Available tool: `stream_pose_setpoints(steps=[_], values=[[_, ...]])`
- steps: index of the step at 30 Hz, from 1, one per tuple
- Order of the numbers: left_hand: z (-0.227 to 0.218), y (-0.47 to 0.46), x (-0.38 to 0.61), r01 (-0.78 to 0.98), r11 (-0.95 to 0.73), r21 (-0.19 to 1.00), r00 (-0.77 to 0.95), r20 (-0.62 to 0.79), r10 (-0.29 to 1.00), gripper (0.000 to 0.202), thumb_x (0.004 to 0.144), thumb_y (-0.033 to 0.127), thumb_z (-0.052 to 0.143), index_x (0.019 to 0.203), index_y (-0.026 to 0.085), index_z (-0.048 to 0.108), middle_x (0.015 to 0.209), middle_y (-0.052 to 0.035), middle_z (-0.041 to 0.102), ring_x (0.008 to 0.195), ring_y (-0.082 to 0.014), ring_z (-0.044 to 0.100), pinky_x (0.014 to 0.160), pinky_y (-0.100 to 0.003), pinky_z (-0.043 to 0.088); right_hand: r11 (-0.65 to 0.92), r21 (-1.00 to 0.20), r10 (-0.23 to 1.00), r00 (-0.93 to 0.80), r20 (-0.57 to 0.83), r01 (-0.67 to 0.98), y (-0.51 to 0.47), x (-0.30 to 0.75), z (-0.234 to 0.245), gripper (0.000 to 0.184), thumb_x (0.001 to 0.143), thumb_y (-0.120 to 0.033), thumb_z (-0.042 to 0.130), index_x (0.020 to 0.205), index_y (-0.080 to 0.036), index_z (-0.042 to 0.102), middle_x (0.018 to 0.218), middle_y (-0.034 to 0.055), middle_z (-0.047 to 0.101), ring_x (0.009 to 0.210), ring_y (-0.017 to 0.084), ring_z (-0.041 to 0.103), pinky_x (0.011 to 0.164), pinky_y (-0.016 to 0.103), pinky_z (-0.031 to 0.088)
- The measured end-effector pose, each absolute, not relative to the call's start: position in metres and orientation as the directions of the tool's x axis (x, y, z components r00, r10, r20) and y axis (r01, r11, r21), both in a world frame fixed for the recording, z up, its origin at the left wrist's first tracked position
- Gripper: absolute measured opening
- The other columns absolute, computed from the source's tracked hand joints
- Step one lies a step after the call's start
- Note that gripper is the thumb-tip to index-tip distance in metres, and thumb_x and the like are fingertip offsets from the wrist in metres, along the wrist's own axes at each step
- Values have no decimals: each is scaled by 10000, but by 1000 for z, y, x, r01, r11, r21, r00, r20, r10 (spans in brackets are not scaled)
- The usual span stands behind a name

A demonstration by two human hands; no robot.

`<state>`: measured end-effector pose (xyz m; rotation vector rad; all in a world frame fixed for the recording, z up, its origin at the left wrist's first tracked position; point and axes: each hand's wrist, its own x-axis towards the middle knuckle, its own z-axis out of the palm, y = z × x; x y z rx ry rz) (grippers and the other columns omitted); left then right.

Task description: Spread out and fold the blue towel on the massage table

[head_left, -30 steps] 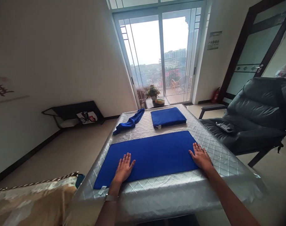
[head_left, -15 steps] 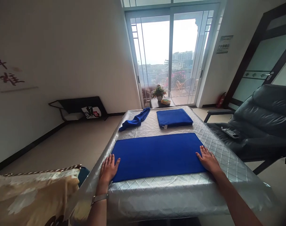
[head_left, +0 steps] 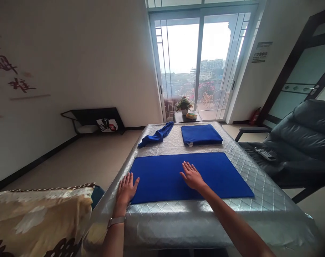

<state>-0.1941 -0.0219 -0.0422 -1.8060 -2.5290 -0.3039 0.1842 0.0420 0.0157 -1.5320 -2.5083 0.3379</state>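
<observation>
A blue cloth [head_left: 162, 178], folded into a long flat rectangle, lies across the near half of the covered table. My left hand [head_left: 127, 189] rests flat at its left edge, fingers stretched out. Over the middle of the cloth is my right hand [head_left: 192, 175], palm down with the fingers extended; whether it presses or hovers I cannot tell. Farther back sits a stack of folded blue cloth [head_left: 201, 134] with a small white tag at its near edge. A twisted blue cloth [head_left: 157, 135] lies loosely to the left of that stack.
A quilted silver cover [head_left: 162, 225] drapes over the table edges. To the right stands a dark armchair [head_left: 306, 142] with a controller-like device [head_left: 266, 154] on its seat. Patterned bedding [head_left: 39, 221] is at the near left. Behind the table, a potted plant [head_left: 184, 104] stands before sliding doors.
My right hand has moved left from the cloth's right edge to its middle. My left hand remains at the left edge. The view has shifted slightly.
</observation>
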Motion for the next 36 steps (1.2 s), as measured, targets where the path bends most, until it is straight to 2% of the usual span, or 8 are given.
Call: stream_pose_setpoints(steps=[4,9,15,21,30,33,36], values=[[-43,-23,-195,942,301,146,-319,122,940,828,998,598,203,1571,11,318,1656,-193,293,1546,-315,260,1268,-484,183,406,-285,904,-427,-15,869,50,169,-1,763,1043,-560,164,1618,-66,246,1689,126,199,1575,223,133,1280,427,89],[-54,-19,-202,938,296,179,-326,169,930,823,991,620,204,1563,52,365,1639,-194,334,1525,-321,312,1248,-526,230,355,-259,925,-378,-41,898,58,198,-12,762,1036,-576,160,1632,-106,216,1704,97,164,1579,207,102,1280,428,64],[-60,-17,-206,934,314,168,-338,142,930,840,986,633,211,1569,44,349,1649,-176,320,1526,-321,311,1259,-497,219,167,-136,981,-178,-72,976,72,276,-16,743,1039,-541,142,1638,-103,190,1710,67,142,1581,196,94,1282,416,64],[-56,-16,-204,937,324,131,-340,125,932,798,997,587,214,1576,51,334,1662,-162,292,1540,-304,281,1265,-492,207,-24,-48,1000,23,-20,999,82,378,-28,710,1039,-482,185,1627,-89,238,1704,95,188,1575,217,141,1278,419,105],[-56,-15,-207,939,342,48,-345,113,932,787,1006,571,228,1567,31,343,1647,-194,311,1530,-322,300,1256,-503,225,-52,-76,998,54,24,996,84,410,-35,712,1034,-469,208,1613,-58,267,1697,112,215,1567,219,180,1276,405,139],[-48,-9,-186,930,358,82,-367,157,917,816,1014,600,196,1558,11,352,1646,-229,299,1538,-334,275,1253,-505,231,-57,-82,998,59,31,995,84,408,-35,713,1035,-476,218,1610,-60,276,1697,108,215,1568,220,178,1275,402,135],[-34,5,-132,967,195,162,-222,171,960,807,1027,600,151,1564,32,351,1656,-210,287,1546,-299,260,1255,-455,252,-59,-97,997,63,39,994,84,408,-35,704,1035,-465,237,1607,-58,284,1694,113,226,1567,220,180,1275,400,130]])
